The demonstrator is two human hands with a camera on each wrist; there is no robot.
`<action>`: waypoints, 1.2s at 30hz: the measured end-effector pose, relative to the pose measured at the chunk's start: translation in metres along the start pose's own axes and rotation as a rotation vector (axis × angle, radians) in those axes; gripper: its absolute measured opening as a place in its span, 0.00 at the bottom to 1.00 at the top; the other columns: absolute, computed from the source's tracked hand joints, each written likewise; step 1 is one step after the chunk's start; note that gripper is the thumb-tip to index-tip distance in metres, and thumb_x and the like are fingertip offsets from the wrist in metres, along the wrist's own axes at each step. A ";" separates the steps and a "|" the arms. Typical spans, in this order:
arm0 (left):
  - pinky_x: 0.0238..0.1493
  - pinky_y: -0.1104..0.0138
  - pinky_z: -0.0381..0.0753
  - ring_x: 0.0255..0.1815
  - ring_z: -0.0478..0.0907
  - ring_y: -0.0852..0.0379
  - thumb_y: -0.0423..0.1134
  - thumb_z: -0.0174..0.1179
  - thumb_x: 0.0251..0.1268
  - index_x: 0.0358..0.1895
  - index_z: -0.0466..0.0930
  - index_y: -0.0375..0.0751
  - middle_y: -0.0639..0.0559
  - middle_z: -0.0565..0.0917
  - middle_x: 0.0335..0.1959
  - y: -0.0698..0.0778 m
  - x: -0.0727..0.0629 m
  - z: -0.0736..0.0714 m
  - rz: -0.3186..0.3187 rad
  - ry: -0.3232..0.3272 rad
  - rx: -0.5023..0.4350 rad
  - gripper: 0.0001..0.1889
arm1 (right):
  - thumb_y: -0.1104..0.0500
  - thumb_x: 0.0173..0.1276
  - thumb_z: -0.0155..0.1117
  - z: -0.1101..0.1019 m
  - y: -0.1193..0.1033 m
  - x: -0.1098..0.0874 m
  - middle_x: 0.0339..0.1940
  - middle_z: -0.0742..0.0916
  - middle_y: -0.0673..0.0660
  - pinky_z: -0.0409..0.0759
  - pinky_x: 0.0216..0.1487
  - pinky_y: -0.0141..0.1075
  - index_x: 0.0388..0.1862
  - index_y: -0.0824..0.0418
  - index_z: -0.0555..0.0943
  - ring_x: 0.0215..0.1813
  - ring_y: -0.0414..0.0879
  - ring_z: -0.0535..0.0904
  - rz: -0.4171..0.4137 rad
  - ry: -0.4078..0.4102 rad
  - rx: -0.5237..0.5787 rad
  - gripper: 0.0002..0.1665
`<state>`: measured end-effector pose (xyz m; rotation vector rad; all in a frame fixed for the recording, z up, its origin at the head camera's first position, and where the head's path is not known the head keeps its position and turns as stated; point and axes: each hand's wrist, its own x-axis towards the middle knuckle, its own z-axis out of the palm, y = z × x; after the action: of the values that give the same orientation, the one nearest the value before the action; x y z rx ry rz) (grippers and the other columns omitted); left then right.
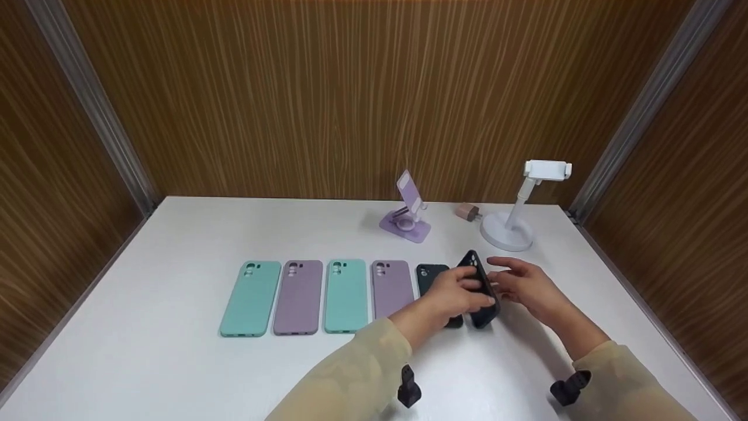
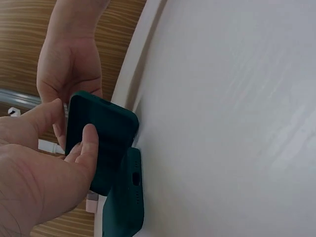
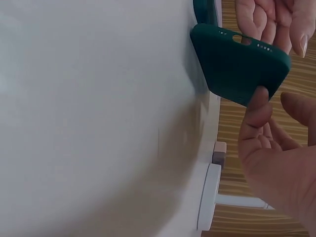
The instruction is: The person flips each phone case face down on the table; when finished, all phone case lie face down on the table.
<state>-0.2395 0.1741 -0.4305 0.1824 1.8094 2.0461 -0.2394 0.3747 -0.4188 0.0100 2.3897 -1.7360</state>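
Observation:
A dark green phone case [image 1: 484,317] stands tilted on edge between my hands, its hollow inner side towards my left hand [image 1: 453,294]. My left hand holds it, fingers across the inner side, as the left wrist view of the case [image 2: 106,116] also shows. On its other side, my right hand [image 1: 529,289] has loosely bent fingers and a separate thumb. In the right wrist view, a fingertip of that hand [image 3: 276,153] touches the back of the case [image 3: 237,64]. Another dark green case [image 1: 432,271] lies flat just left, partly hidden under my left hand.
Two mint cases [image 1: 250,301] [image 1: 346,298] and two purple cases [image 1: 298,299] [image 1: 392,286] lie face down in a row to the left. Behind stand a purple phone stand [image 1: 412,196], a pink charger plug [image 1: 466,211] and a white phone stand [image 1: 507,231].

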 end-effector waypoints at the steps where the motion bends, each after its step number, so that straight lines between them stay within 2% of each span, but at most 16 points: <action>1: 0.48 0.60 0.88 0.47 0.89 0.49 0.20 0.74 0.55 0.72 0.75 0.35 0.43 0.89 0.53 0.000 0.000 -0.001 0.002 0.005 0.003 0.38 | 0.59 0.83 0.58 0.000 0.001 0.000 0.57 0.88 0.60 0.84 0.51 0.36 0.81 0.71 0.63 0.49 0.45 0.86 -0.007 -0.008 0.009 0.35; 8: 0.47 0.59 0.89 0.47 0.89 0.49 0.20 0.73 0.59 0.73 0.74 0.33 0.44 0.89 0.50 -0.003 0.001 -0.008 0.020 0.022 -0.019 0.36 | 0.60 0.82 0.62 0.007 0.003 0.003 0.55 0.88 0.58 0.85 0.53 0.36 0.80 0.74 0.64 0.50 0.43 0.87 -0.065 -0.040 0.052 0.35; 14: 0.47 0.57 0.89 0.48 0.89 0.47 0.21 0.73 0.61 0.75 0.72 0.33 0.44 0.89 0.48 -0.002 0.003 -0.014 0.007 0.041 -0.011 0.37 | 0.60 0.80 0.65 0.014 0.003 0.007 0.56 0.88 0.59 0.85 0.57 0.39 0.79 0.74 0.64 0.52 0.45 0.87 -0.060 -0.062 0.051 0.36; 25: 0.47 0.56 0.89 0.46 0.90 0.48 0.20 0.73 0.60 0.74 0.71 0.33 0.45 0.88 0.45 0.000 0.001 -0.019 -0.003 0.025 -0.018 0.38 | 0.56 0.81 0.65 0.018 0.006 0.009 0.52 0.89 0.57 0.84 0.55 0.39 0.79 0.72 0.66 0.49 0.46 0.88 -0.013 -0.073 0.041 0.37; 30: 0.46 0.55 0.89 0.47 0.89 0.47 0.20 0.72 0.60 0.75 0.70 0.33 0.44 0.88 0.46 -0.001 0.000 -0.020 -0.019 0.021 -0.027 0.38 | 0.52 0.80 0.66 0.019 0.009 0.010 0.54 0.87 0.56 0.83 0.53 0.38 0.79 0.70 0.67 0.50 0.46 0.86 0.026 -0.070 0.016 0.38; 36: 0.44 0.56 0.90 0.44 0.89 0.47 0.19 0.71 0.59 0.75 0.70 0.33 0.44 0.86 0.44 -0.005 0.002 -0.021 -0.024 0.027 -0.038 0.39 | 0.54 0.79 0.67 0.022 0.016 0.011 0.51 0.89 0.57 0.85 0.50 0.38 0.79 0.72 0.66 0.48 0.47 0.86 0.057 -0.056 0.006 0.39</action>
<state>-0.2474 0.1558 -0.4384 0.1220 1.7790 2.0744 -0.2454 0.3583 -0.4425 0.0297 2.3213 -1.6961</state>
